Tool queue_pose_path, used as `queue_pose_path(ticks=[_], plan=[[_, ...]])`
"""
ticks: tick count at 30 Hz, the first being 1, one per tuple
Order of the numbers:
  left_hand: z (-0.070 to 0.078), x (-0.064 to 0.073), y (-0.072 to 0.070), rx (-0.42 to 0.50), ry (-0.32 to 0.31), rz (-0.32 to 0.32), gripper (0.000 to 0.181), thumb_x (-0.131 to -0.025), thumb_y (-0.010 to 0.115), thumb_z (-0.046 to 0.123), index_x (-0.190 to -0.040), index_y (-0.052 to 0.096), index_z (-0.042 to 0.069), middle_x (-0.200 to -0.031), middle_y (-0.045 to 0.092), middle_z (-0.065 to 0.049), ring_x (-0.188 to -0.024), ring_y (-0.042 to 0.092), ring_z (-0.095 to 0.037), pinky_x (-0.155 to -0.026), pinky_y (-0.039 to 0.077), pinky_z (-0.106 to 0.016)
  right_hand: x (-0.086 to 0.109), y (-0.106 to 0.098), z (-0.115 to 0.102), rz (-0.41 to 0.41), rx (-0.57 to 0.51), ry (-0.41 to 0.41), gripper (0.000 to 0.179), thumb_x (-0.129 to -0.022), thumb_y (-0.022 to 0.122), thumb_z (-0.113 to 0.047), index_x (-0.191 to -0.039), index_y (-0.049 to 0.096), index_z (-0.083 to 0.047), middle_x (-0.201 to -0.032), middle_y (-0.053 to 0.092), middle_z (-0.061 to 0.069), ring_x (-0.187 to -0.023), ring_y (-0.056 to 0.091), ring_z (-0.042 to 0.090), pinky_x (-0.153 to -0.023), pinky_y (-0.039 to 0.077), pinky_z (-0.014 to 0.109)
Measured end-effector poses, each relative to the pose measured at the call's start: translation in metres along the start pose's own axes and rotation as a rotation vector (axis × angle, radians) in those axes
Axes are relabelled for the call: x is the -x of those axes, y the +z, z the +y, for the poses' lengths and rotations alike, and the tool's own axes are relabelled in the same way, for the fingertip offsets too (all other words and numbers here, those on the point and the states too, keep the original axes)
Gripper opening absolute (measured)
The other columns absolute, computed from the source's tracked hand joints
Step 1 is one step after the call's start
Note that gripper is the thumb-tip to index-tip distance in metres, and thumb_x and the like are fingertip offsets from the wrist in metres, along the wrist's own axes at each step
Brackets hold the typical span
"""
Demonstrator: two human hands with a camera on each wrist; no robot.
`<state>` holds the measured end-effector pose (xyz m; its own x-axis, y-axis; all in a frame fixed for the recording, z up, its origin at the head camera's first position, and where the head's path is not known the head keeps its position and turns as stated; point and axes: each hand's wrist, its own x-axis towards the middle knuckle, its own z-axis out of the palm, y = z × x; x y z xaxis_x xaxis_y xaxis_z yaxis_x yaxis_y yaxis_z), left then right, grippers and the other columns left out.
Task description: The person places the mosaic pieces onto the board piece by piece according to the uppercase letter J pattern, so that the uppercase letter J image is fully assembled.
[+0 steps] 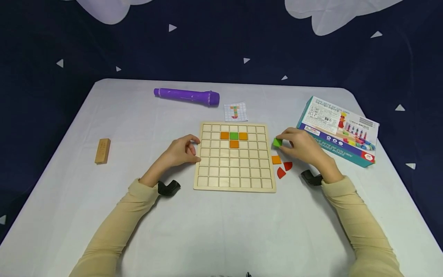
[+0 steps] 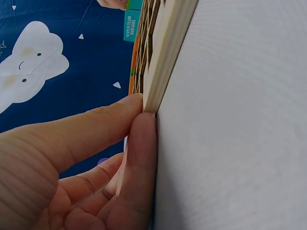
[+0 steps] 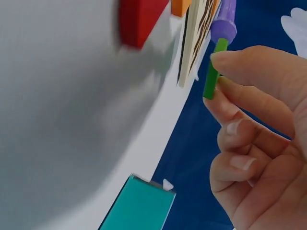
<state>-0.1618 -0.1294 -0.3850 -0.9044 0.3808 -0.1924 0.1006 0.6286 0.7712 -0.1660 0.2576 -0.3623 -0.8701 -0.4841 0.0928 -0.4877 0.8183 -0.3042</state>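
Observation:
A square wooden grid board (image 1: pixel 235 189) lies on the table, with three orange square tiles (image 1: pixel 234 144) and a green square tile (image 1: pixel 234 135) set in its upper cells. My left hand (image 1: pixel 181 151) holds the board's left edge, thumb and finger at the rim (image 2: pixel 168 52). Just off the board's right side, my right hand (image 1: pixel 301 145) pinches another green square tile (image 3: pixel 215 72) between thumb and fingers. Below that hand lie a loose orange tile (image 1: pixel 276 159) and two red quarter-round pieces (image 1: pixel 281 172).
Behind the board is a small pattern card (image 1: pixel 236 112) with a coloured figure on a grid. A purple flashlight-shaped object (image 1: pixel 187 96) lies at the back. A teal game box (image 1: pixel 339 130) stands right, a small wooden block (image 1: pixel 102 151) left. Both wrists carry black mounts (image 1: pixel 169 188).

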Motion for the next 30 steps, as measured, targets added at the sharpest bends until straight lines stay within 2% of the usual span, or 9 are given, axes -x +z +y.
queue_pose_path(ticks=[4,7,12,17,26,30], plan=[[-0.002,0.000,-0.001,-0.007,-0.012,-0.006,0.055,-0.074,0.077,0.010,-0.122,0.051,0.003,-0.079,0.058,-0.003,-0.060,0.056,-0.008,-0.064,0.044,-0.025,-0.002,0.006,-0.009,0.063,0.015,-0.063,0.027,-0.081,0.068,-0.012,-0.106,0.069,-0.002,-0.102,0.066,0.014,-0.080,0.061,0.023,-0.069,0.052,0.037],[-0.003,0.002,-0.002,-0.005,-0.022,-0.009,0.055,-0.074,0.077,0.009,-0.122,0.051,0.003,-0.079,0.058,-0.003,-0.060,0.056,-0.009,-0.062,0.044,-0.024,-0.005,0.010,-0.017,0.079,0.007,-0.094,0.028,-0.081,0.069,-0.013,-0.106,0.069,-0.003,-0.101,0.066,0.012,-0.075,0.060,0.020,-0.065,0.050,0.034],[-0.003,0.003,-0.002,-0.005,-0.012,-0.006,0.055,-0.074,0.077,0.010,-0.122,0.051,0.003,-0.079,0.058,-0.004,-0.060,0.056,-0.009,-0.063,0.044,-0.025,-0.010,0.015,-0.030,0.037,-0.039,-0.111,0.028,-0.081,0.070,-0.013,-0.108,0.069,-0.004,-0.103,0.066,0.011,-0.079,0.061,0.020,-0.068,0.050,0.033],[-0.004,0.002,-0.002,-0.013,-0.009,-0.006,0.056,-0.073,0.077,0.011,-0.122,0.052,0.004,-0.079,0.059,-0.003,-0.060,0.056,-0.009,-0.065,0.044,-0.025,-0.015,0.020,-0.041,0.007,-0.058,-0.167,0.029,-0.080,0.072,-0.013,-0.107,0.070,-0.003,-0.103,0.066,0.011,-0.078,0.060,0.019,-0.069,0.050,0.033],[-0.002,-0.003,0.000,-0.002,0.002,0.001,0.055,-0.074,0.077,0.011,-0.123,0.051,0.004,-0.080,0.059,-0.004,-0.061,0.055,-0.009,-0.065,0.044,-0.025,-0.029,0.019,-0.056,-0.029,-0.029,-0.226,0.027,-0.079,0.073,-0.012,-0.104,0.071,-0.003,-0.101,0.067,0.010,-0.085,0.064,0.020,-0.074,0.053,0.035],[-0.003,-0.001,0.001,-0.004,-0.006,-0.003,0.055,-0.074,0.077,0.010,-0.122,0.052,0.004,-0.080,0.059,-0.004,-0.061,0.056,-0.009,-0.063,0.044,-0.025,-0.032,0.024,-0.066,-0.056,-0.008,-0.274,0.024,-0.079,0.072,-0.010,-0.102,0.071,-0.002,-0.097,0.067,0.009,-0.084,0.062,0.018,-0.073,0.053,0.033]])
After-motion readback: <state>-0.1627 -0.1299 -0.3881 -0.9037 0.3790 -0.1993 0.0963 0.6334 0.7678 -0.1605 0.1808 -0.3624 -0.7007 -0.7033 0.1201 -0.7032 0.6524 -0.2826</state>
